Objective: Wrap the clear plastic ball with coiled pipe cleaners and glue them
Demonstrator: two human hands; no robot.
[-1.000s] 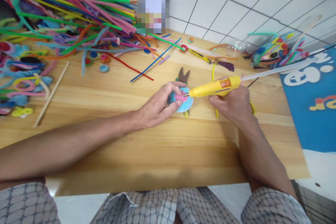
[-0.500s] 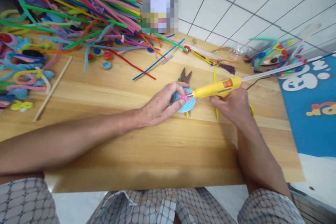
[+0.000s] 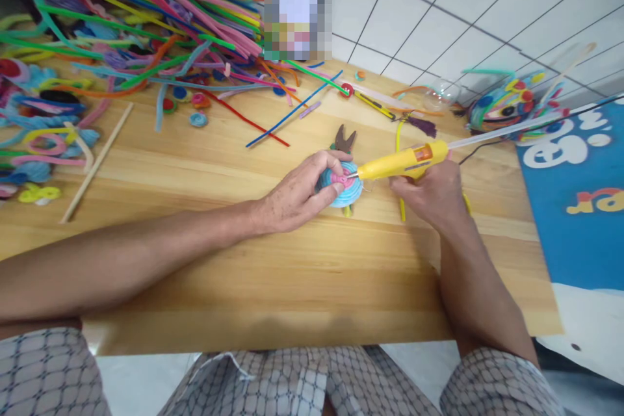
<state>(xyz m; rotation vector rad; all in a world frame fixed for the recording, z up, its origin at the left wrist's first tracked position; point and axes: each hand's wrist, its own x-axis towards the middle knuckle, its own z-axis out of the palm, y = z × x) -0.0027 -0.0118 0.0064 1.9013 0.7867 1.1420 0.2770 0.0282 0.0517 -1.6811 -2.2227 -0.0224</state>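
A round coil of blue pipe cleaner with a pink middle (image 3: 350, 192) is pinched between the thumb and fingers of my left hand (image 3: 302, 192). In my right hand (image 3: 433, 192) is a yellow glue gun (image 3: 402, 164), its metal tip at the pink middle of the coil. A clear glue stick (image 3: 497, 132) sticks out of the gun's back end. Just behind the coil are the dark jaws of pliers (image 3: 345, 138), their handles mostly hidden beneath it. A yellow pipe cleaner (image 3: 400, 133) lies partly behind the gun and my right hand.
Heaped pipe cleaners (image 3: 195, 13) and finished pieces cover the back left of the wooden table (image 3: 292, 286). A wooden stick (image 3: 97, 162) lies in front of them. Toward the back are a yellow cutter (image 3: 374, 104) and a red pipe cleaner (image 3: 253, 123). A blue printed mat (image 3: 570, 234) is at right.
Almost nothing has moved. The glue gun's tip stays at the coil's pink middle, and both hands keep their hold; the view has shifted very slightly.
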